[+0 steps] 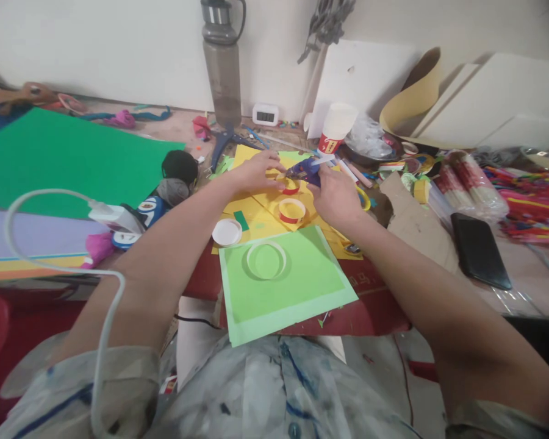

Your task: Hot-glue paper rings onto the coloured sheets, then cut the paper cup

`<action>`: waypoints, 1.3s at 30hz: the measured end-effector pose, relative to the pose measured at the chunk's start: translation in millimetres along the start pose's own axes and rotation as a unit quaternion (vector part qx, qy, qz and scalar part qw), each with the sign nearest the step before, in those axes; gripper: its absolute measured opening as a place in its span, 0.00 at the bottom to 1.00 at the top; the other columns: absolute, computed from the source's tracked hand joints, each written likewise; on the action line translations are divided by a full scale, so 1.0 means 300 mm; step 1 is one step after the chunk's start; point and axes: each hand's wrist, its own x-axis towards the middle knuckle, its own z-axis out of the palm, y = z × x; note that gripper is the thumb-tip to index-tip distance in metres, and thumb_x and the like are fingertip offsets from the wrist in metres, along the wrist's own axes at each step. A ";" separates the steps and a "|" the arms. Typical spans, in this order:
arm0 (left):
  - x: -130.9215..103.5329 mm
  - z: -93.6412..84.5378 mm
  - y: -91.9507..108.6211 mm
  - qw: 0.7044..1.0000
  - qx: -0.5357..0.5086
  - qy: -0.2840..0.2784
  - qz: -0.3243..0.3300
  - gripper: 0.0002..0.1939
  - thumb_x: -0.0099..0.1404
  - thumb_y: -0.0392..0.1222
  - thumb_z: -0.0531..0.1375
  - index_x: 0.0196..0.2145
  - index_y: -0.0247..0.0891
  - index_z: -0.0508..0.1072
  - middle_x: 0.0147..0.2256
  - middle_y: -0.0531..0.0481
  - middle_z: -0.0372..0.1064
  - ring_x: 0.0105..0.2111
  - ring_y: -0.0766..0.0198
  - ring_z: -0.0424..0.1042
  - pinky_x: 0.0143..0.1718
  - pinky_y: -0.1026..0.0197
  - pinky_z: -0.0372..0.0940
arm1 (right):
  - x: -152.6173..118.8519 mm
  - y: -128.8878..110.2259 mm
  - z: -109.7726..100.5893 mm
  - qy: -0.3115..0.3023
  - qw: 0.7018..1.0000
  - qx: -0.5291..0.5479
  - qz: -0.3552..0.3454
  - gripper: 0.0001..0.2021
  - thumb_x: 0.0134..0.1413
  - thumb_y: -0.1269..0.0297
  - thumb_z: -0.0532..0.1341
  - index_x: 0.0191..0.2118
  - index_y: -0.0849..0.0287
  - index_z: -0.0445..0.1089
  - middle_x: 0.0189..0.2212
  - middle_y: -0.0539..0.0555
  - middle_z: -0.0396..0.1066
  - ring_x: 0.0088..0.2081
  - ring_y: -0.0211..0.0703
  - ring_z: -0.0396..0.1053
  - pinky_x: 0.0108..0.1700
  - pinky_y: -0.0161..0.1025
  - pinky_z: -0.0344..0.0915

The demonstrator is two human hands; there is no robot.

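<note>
Where yellow paper (pixel 265 235) covers the middle of the tabletop (pixel 531 268), a light green sheet (pixel 293 299) laps over its near edge. Both hands are toward the paper's far edge: the left hand (pixel 258 171) reaches in palm down with fingers loosely bent, the right hand (pixel 336 195) has its fingers closed around the handle of a blue glue gun (pixel 305 171). The gun's long axis runs roughly side to side, nozzle to the left. Beneath that nozzle sits a red-banded ring (pixel 290 188), just right of the left fingertips, so the left hand is nearer; whether those fingers pinch its rim, I cannot tell. A second banded ring (pixel 291 218) sits just nearer the body, between the first and the green sheet.
</note>
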 end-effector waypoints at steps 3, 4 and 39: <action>0.002 0.001 0.005 1.000 0.003 -0.001 -0.008 0.29 0.61 0.63 0.69 0.55 0.47 0.82 0.65 0.42 0.67 0.67 0.47 0.65 0.73 0.46 0.58 | -0.008 0.010 -0.011 -0.011 1.000 -0.025 0.010 0.21 0.70 0.67 0.58 0.63 0.72 0.67 0.53 0.76 0.78 0.57 0.70 0.75 0.58 0.60 0.68; 0.001 0.001 0.008 1.000 0.004 -0.001 -0.012 0.29 0.61 0.63 0.69 0.55 0.47 0.82 0.65 0.41 0.67 0.67 0.46 0.65 0.72 0.46 0.58 | -0.012 0.012 -0.016 -0.013 0.999 -0.033 0.010 0.21 0.70 0.67 0.58 0.63 0.73 0.66 0.53 0.76 0.78 0.57 0.70 0.75 0.58 0.60 0.68; 0.005 0.004 0.038 0.999 -0.001 -0.019 -0.036 0.32 0.59 0.61 0.68 0.59 0.51 0.80 0.66 0.44 0.67 0.68 0.42 0.64 0.72 0.42 0.55 | -0.013 0.052 0.020 0.022 0.998 -0.048 -0.029 0.20 0.70 0.65 0.56 0.62 0.68 0.67 0.51 0.73 0.77 0.56 0.69 0.73 0.58 0.61 0.65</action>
